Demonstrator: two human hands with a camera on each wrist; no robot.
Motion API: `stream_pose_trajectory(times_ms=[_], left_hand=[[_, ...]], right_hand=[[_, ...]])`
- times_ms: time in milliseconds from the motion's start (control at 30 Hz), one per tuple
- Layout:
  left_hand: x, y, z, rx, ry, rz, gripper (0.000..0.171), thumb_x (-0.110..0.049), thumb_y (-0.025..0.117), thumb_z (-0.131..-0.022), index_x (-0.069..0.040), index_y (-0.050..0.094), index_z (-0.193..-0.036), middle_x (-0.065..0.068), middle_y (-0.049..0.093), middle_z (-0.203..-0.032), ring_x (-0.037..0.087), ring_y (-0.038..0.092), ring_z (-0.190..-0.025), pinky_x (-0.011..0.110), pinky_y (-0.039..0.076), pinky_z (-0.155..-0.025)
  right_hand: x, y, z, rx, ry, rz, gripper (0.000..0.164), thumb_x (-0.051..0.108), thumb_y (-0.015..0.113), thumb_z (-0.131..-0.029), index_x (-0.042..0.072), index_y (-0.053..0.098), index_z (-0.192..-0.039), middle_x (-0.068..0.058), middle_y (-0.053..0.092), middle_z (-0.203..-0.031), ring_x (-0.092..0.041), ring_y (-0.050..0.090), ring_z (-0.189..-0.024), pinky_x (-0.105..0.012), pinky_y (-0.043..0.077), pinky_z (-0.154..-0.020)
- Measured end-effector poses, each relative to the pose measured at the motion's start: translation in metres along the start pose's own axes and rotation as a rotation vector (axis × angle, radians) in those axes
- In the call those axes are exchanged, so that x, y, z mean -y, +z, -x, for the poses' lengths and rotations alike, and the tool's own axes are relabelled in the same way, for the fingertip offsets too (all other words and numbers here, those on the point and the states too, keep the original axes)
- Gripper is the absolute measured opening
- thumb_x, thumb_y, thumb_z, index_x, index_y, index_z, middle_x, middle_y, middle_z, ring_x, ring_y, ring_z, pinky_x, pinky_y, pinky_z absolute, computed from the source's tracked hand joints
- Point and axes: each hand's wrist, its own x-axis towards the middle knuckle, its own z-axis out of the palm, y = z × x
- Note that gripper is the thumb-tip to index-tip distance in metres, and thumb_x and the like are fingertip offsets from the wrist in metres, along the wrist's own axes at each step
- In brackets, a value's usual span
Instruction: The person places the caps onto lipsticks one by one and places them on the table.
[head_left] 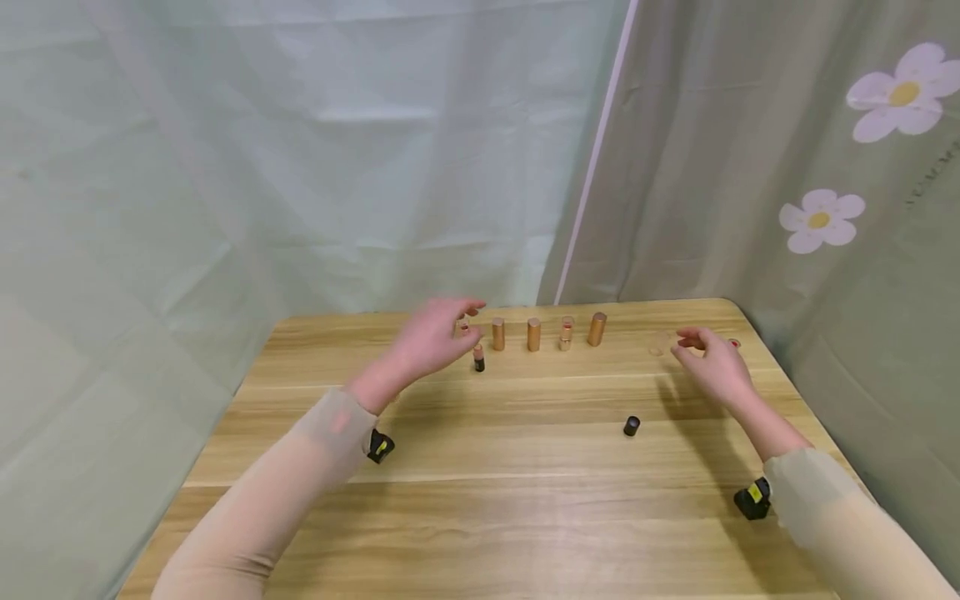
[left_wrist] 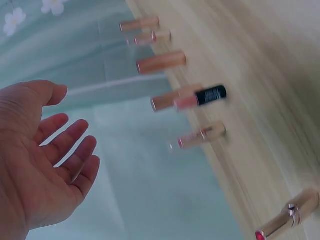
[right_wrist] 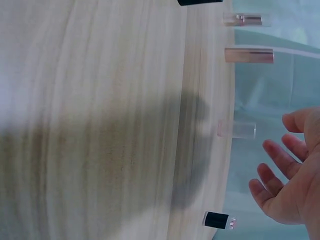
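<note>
My left hand (head_left: 431,337) hovers over the back of the table with its fingers loosely bent and nothing in them. Just beside it stands a pink lipstick with a black base (head_left: 479,360). A clear-capped lipstick (left_wrist: 202,136) is partly hidden behind that hand in the head view. My right hand (head_left: 716,367) hangs at the back right, fingers relaxed, the palm bare in the right wrist view. A transparent cap (right_wrist: 244,130) stands close to its fingertips, apart from them. Beyond this hand is a small black-based item with a clear top (right_wrist: 217,220).
Copper tubes (head_left: 533,334) and a clear-capped lipstick (head_left: 566,335) form a row along the back edge. A black cap (head_left: 632,426) stands nearer the front. A gold lipstick with a red tip (left_wrist: 292,215) shows in the left wrist view. Curtains (head_left: 420,167) hang behind the table.
</note>
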Motion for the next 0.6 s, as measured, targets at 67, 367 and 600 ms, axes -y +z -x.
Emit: stream_pose_trajectory(times_ms=[67,367,600], left_hand=[[-0.008,0.003,0.006,0.010,0.035,-0.020,0.047,-0.040,0.054,-0.091,-0.019,0.051,-0.132,-0.003,0.055,-0.127,0.017,0.053,-0.108,0.037,0.044,-0.088],[-0.036,0.033,0.048,0.052,0.164,-0.119,0.042,-0.042,0.057,-0.089,-0.023,0.056,-0.126,-0.008,0.058,-0.121,0.013,0.053,-0.110,0.037,0.041,-0.093],[-0.043,0.076,0.097,0.100,0.202,-0.129,0.046,-0.044,0.057,-0.089,-0.021,0.054,-0.128,-0.005,0.057,-0.123,0.017,0.051,-0.114,0.042,0.037,-0.098]], right_hand=[[-0.002,0.001,-0.003,0.009,0.005,0.014,0.056,0.045,0.045,-0.095,0.002,0.046,-0.131,-0.021,0.055,-0.122,-0.043,0.045,-0.114,-0.057,0.034,-0.088],[-0.005,0.008,-0.021,0.043,0.049,0.083,0.058,0.044,0.046,-0.094,0.001,0.044,-0.133,-0.024,0.053,-0.123,-0.045,0.044,-0.114,-0.062,0.027,-0.092],[-0.010,0.014,-0.029,0.058,0.066,0.130,0.055,0.039,0.049,-0.093,0.001,0.043,-0.133,-0.023,0.052,-0.122,-0.045,0.043,-0.111,-0.061,0.029,-0.087]])
